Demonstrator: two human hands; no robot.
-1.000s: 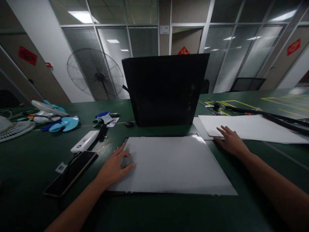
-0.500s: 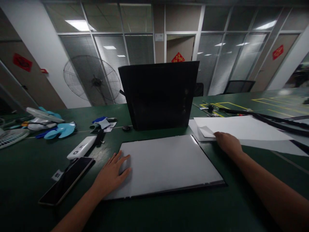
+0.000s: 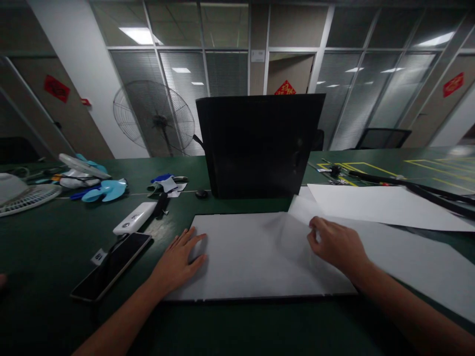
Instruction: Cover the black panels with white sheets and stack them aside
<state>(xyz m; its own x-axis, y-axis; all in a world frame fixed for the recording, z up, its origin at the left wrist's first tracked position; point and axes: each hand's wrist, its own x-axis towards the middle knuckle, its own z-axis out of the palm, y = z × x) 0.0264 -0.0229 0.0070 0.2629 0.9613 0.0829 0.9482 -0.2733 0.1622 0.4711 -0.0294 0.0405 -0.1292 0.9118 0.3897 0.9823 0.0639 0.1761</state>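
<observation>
A flat white panel [image 3: 245, 262] with a thin dark frame lies on the green table [image 3: 48, 242] in front of me. My left hand [image 3: 178, 262] rests flat on its left edge, fingers spread and open. My right hand [image 3: 336, 244] pinches the corner of a thin white sheet [image 3: 401, 262] and holds it over the panel's right side. The sheet trails off to the right across the table. A stack of white sheets [image 3: 378, 205] lies behind it at the right.
A black upright box [image 3: 260, 143] stands just behind the panel. Left of my hand lie a dark phone [image 3: 111, 267], a white power bank [image 3: 134, 217] and blue fan parts [image 3: 100, 190]. A standing fan [image 3: 154, 116] is behind the table. Black cables [image 3: 426, 188] run at right.
My right hand lifted the corner of a sheet from the right-hand stack and has drawn it leftward over the panel. My left hand stayed on the panel's left edge.
</observation>
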